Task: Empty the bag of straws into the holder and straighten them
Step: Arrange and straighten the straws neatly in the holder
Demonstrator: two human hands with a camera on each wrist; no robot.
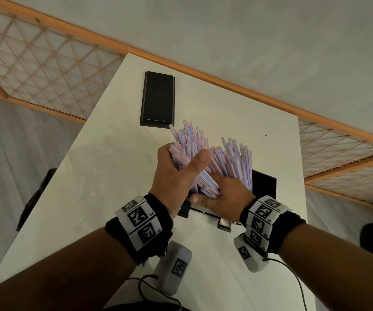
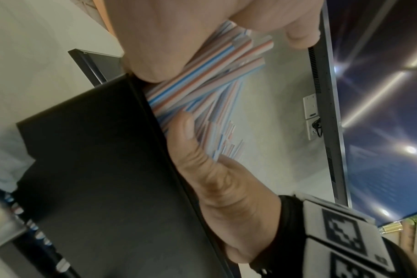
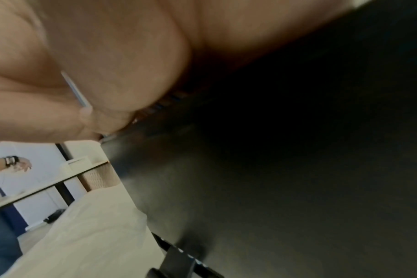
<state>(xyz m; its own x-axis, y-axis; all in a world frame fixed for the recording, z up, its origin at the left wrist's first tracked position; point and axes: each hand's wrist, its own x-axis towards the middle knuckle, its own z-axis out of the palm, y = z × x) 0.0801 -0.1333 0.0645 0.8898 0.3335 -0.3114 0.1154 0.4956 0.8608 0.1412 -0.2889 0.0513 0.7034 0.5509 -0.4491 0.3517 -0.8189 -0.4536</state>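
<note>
A thick bundle of red, white and blue striped straws [image 1: 232, 158] stands fanned out in a black holder [image 1: 265, 182] on the white table [image 1: 113, 176]. My left hand [image 1: 181, 169] grips the left part of the bundle, thumb across its front. My right hand [image 1: 223, 196] wraps the lower ends at the holder's mouth. In the left wrist view the straws [image 2: 202, 80] rise out of the holder [image 2: 95, 169] between my left hand [image 2: 179, 37] and my right hand [image 2: 226, 188]. The right wrist view shows my right hand [image 3: 107, 56], blurred, against the holder [image 3: 298, 169]. No bag is in view.
A flat black rectangular tray or lid [image 1: 157, 98] lies on the table beyond the straws. A dark object [image 1: 35, 198] stands beside the table's left edge. Cables [image 1: 154, 286] trail at the near edge. Another person's hand [image 3: 19, 163] shows far off.
</note>
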